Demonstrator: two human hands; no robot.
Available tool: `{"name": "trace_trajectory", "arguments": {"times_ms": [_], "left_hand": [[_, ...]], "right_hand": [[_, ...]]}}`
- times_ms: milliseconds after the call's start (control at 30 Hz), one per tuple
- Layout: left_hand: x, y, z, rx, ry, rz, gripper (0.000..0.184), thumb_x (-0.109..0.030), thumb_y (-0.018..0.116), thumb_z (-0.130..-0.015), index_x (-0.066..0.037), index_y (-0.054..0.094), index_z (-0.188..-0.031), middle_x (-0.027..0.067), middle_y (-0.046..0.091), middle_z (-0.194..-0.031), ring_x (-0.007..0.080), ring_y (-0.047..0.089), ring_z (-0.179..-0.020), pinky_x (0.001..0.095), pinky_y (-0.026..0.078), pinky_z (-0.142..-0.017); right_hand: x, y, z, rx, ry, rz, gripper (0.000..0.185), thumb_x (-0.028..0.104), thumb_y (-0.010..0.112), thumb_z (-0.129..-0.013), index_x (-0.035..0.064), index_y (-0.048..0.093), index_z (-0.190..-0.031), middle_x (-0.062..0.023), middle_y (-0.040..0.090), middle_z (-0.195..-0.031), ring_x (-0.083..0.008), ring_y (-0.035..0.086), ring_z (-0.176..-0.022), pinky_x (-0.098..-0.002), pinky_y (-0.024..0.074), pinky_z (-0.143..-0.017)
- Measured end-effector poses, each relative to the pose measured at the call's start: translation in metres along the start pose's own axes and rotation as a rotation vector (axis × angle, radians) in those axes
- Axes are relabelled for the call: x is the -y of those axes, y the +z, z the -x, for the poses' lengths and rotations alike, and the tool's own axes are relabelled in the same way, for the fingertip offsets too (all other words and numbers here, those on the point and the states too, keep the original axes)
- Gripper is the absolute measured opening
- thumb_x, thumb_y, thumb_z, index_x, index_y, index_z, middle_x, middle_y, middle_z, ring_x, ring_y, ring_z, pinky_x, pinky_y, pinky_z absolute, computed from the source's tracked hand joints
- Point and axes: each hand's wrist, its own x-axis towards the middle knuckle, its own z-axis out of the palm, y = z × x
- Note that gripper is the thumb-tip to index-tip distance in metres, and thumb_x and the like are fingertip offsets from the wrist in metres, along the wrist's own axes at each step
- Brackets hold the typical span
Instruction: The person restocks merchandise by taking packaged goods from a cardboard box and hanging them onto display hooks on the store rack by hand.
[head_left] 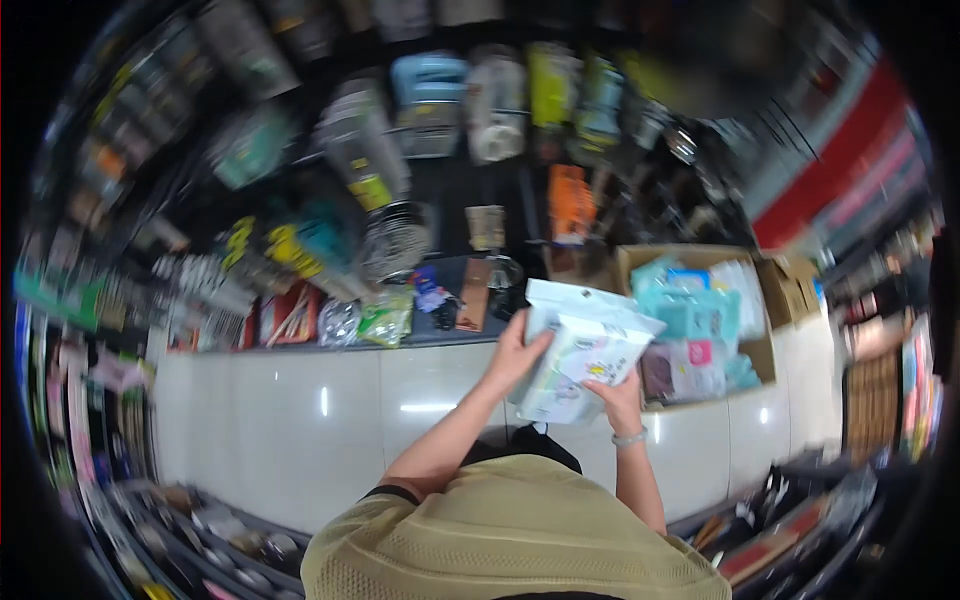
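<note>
While goods crowd the low shelf (452, 270) ahead of both hands, a clear round packet (339, 323) lies well to the left of the left grip (516, 357), with a green packet (388, 316) just beside it. Nearer that grip, and beyond it, come a blue-and-red packet (428, 288) and a brown strip (473, 294). The left grip is clamped on the left side of a white package (572, 352), which is tilted and held between the hands, above the tiled floor (300, 420); whether a second one lies behind it I cannot tell. The right grip (622, 396) is clamped on its right side, thumb across the front, with a pale band (630, 438) around the wrist. Beyond and to the right of this grip stands an open cardboard box (764, 356) holding teal packages (700, 315) and a pink-labelled packet (697, 370). Farther right is another carton (790, 290).
</note>
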Motion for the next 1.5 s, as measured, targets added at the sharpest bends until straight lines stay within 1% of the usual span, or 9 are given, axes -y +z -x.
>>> {"name": "trace_trajectory", "arguments": {"times_ms": [300,533,667,900,1100,1200,1300,1400,1500], "left_hand": [[-0.041,-0.188,0.092,-0.477,0.103,-0.186,0.033,-0.017,0.062,-0.081,-0.001,0.05,-0.107,0.0103,0.061,-0.093,0.0133,0.056,-0.085,0.0275,0.044,-0.075],[-0.048,-0.355,0.194,-0.953,0.187,-0.085,0.029,-0.015,0.06,-0.082,-0.001,0.051,-0.105,0.0093,0.061,-0.092,0.0136,0.056,-0.084,0.0271,0.045,-0.075],[-0.061,-0.433,0.256,-1.215,0.135,-0.147,0.03,-0.014,0.06,-0.082,0.0,0.05,-0.107,0.0099,0.059,-0.096,0.0147,0.055,-0.086,0.0272,0.044,-0.076],[-0.051,-0.519,0.351,-1.575,0.129,-0.091,0.034,-0.015,0.06,-0.082,0.0,0.047,-0.11,0.011,0.058,-0.1,0.017,0.054,-0.089,0.0283,0.043,-0.078],[-0.056,-0.56,0.39,-1.675,-0.068,-0.373,0.03,-0.015,0.061,-0.081,-0.001,0.048,-0.105,0.0076,0.056,-0.093,0.0145,0.052,-0.084,0.0276,0.042,-0.076],[-0.06,-0.602,0.401,-1.691,-0.07,-0.348,0.032,-0.018,0.065,-0.076,-0.004,0.054,-0.103,0.0112,0.058,-0.094,0.0229,0.053,-0.088,0.033,0.041,-0.078],[-0.076,-0.648,0.401,-1.699,-0.253,-0.745,0.026,-0.017,0.066,-0.076,-0.004,0.058,-0.097,0.0118,0.057,-0.089,0.0217,0.053,-0.08,0.0311,0.043,-0.072],[-0.086,-0.703,0.392,-1.653,-0.321,-0.987,0.029,-0.019,0.071,-0.07,-0.008,0.062,-0.096,0.011,0.057,-0.085,0.0261,0.05,-0.08,0.0355,0.04,-0.073],[-0.101,-0.762,0.379,-1.516,-0.28,-1.3,0.033,-0.021,0.073,-0.066,-0.009,0.062,-0.096,0.0078,0.057,-0.084,0.0264,0.047,-0.083,0.0378,0.036,-0.076]], "right_hand": [[-0.085,0.176,0.01,0.274,-0.081,0.224,0.064,-0.004,0.074,-0.06,-0.0001,0.042,-0.115,-0.0093,0.056,-0.104,-0.0176,0.057,-0.093,-0.0292,0.0474,-0.08],[-0.169,0.34,0.065,0.46,0.107,0.248,0.061,0.004,0.08,-0.058,-0.0013,0.047,-0.109,-0.0092,0.059,-0.1,-0.0155,0.057,-0.091,-0.028,0.0474,-0.077],[-0.182,0.415,0.077,0.626,0.214,0.161,0.059,-0.008,0.07,-0.064,0.0003,0.043,-0.116,-0.0097,0.057,-0.107,-0.0186,0.058,-0.093,-0.0295,0.0479,-0.08],[-0.219,0.507,0.08,0.686,0.367,0.041,0.048,0.012,0.056,-0.087,-0.0002,0.034,-0.128,-0.0094,0.045,-0.125,-0.0184,0.044,-0.113,-0.0306,0.0351,-0.095],[-0.257,0.588,0.064,0.817,0.273,0.222,0.046,0.018,0.058,-0.087,0.002,0.038,-0.126,-0.0082,0.05,-0.116,-0.0166,0.048,-0.104,-0.0289,0.0384,-0.089],[-0.285,0.632,0.056,0.895,0.139,0.389,0.044,0.02,0.062,-0.084,0.0016,0.043,-0.12,-0.0071,0.054,-0.106,-0.0153,0.051,-0.094,-0.0277,0.0408,-0.082],[-0.318,0.681,0.044,0.962,0.023,0.466,0.039,0.018,0.066,-0.079,0.0012,0.048,-0.109,-0.007,0.055,-0.097,-0.015,0.051,-0.087,-0.0274,0.0418,-0.077],[-0.361,0.725,0.029,0.965,-0.341,0.631,0.037,0.016,0.069,-0.073,-0.0004,0.051,-0.101,-0.0137,0.056,-0.092,-0.0243,0.055,-0.085,-0.0329,0.0439,-0.076],[-0.375,0.771,0.021,1.031,-0.354,0.601,0.037,0.013,0.07,-0.069,-0.0006,0.052,-0.098,-0.0158,0.056,-0.09,-0.031,0.056,-0.084,-0.0355,0.044,-0.076]]}}
